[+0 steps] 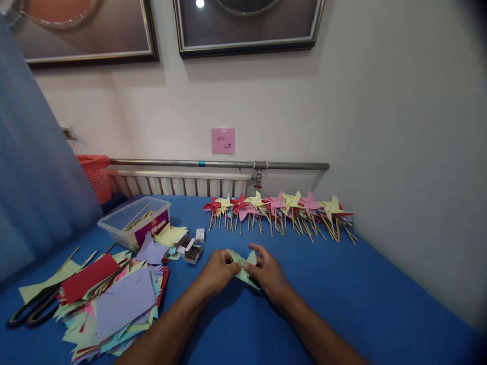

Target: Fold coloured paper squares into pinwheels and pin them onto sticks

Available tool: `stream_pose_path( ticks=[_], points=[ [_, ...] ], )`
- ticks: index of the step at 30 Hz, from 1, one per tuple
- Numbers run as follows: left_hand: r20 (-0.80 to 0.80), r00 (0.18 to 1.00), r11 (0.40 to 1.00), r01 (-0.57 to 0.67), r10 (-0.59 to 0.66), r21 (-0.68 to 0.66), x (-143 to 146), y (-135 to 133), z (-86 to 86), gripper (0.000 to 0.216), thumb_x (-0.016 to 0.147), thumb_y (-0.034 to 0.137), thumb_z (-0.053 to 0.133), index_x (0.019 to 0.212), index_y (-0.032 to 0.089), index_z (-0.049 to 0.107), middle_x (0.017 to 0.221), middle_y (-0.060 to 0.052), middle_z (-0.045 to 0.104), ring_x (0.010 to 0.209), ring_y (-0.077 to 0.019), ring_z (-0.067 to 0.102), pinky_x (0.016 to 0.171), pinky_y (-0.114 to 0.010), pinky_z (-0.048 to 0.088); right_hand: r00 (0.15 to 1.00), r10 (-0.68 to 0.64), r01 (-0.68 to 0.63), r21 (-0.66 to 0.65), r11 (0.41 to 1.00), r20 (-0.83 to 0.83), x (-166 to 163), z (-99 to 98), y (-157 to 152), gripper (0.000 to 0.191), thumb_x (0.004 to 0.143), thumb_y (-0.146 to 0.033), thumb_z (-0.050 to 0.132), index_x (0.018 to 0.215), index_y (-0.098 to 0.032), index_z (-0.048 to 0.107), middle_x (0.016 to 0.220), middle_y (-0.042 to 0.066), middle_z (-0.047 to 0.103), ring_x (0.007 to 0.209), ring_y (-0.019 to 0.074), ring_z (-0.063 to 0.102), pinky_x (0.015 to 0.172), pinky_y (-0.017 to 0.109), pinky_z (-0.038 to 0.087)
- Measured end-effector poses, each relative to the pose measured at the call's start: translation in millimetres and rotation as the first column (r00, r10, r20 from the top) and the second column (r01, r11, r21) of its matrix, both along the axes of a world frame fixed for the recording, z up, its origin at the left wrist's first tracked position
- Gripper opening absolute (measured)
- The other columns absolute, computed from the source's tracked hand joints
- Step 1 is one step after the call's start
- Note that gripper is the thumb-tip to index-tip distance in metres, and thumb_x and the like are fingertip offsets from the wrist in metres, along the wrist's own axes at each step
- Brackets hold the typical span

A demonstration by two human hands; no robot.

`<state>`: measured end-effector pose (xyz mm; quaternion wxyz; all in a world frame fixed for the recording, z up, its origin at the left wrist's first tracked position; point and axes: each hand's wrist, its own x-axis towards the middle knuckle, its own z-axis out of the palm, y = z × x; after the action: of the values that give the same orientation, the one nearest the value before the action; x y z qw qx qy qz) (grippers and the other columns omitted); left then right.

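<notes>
A pale green paper pinwheel is held between my two hands above the blue table, its blades partly folded in. My left hand is closed on its left side, thumb pressed near the centre. From the right, my right hand pinches it with the thumb on the middle, and its index finger sticks out. The fingers hide part of the paper, and I see no stick on it. Just left of my left hand lie an open small box with dark contents and a small white box.
Finished pinwheels on sticks line the back of the blue table. Cut coloured paper is heaped at left, with scissors beside it. A clear plastic tub holds sticks. Behind are a radiator and a pipe.
</notes>
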<state>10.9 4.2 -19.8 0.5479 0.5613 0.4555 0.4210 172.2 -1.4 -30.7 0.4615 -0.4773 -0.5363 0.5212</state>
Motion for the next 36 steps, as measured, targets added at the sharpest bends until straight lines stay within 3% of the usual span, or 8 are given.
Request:
stream_pose_path(
  ticks=[9, 20, 26, 36],
  points=[
    [0.033, 0.998, 0.991, 0.049, -0.045, -0.122, -3.0, 0.3, -0.5, 0.029, 0.061, 0.037, 0.076, 0.075, 0.012, 0.07, 0.064, -0.002, 0.064, 0.052, -0.0106, 0.049, 0.055, -0.025, 0.034, 0.994, -0.045, 0.037, 0.074, 0.997, 0.101, 0.6, 1.7, -3.5, 0.063, 0.075, -0.027, 0.067, 0.135, -0.016, 0.052, 0.074, -0.001, 0.066, 0.061, 0.0152, 0.058, 0.057, 0.026, 0.041],
    [0.036, 0.998, 0.99, 0.058, -0.053, -0.132, -5.1, -1.5, -0.6, 0.035, 0.062, 0.041, 0.08, 0.076, 0.01, 0.071, 0.063, -0.002, 0.064, 0.053, -0.0105, 0.049, 0.054, -0.024, 0.032, 0.999, -0.048, 0.048, 0.054, 0.997, 0.004, -4.3, 0.1, -3.7, 0.068, 0.07, -0.034, 0.071, 0.133, -0.017, 0.053, 0.07, -0.003, 0.062, 0.058, 0.015, 0.053, 0.055, 0.027, 0.038],
    [0.061, 0.997, 0.987, 0.045, -0.036, -0.155, -5.8, -0.5, -2.1, 0.039, 0.06, 0.043, 0.083, 0.076, 0.011, 0.068, 0.062, -0.001, 0.062, 0.051, -0.0091, 0.046, 0.053, -0.024, 0.031, 0.998, -0.058, 0.058, 0.085, 0.995, -0.006, -4.6, -4.4, -2.2, 0.066, 0.072, -0.029, 0.069, 0.135, -0.018, 0.05, 0.073, -0.002, 0.064, 0.061, 0.0158, 0.055, 0.057, 0.027, 0.04],
    [0.124, 0.992, 0.985, 0.038, -0.017, -0.171, -3.5, -3.5, 0.7, 0.042, 0.06, 0.048, 0.083, 0.074, 0.011, 0.067, 0.061, 0.0, 0.061, 0.051, -0.0089, 0.047, 0.054, -0.024, 0.032, 0.976, -0.161, 0.137, 0.165, 0.977, 0.145, -2.8, -6.3, -5.9, 0.056, 0.079, -0.029, 0.069, 0.132, -0.022, 0.055, 0.076, -0.001, 0.065, 0.066, 0.0179, 0.058, 0.06, 0.028, 0.042]
  ],
)
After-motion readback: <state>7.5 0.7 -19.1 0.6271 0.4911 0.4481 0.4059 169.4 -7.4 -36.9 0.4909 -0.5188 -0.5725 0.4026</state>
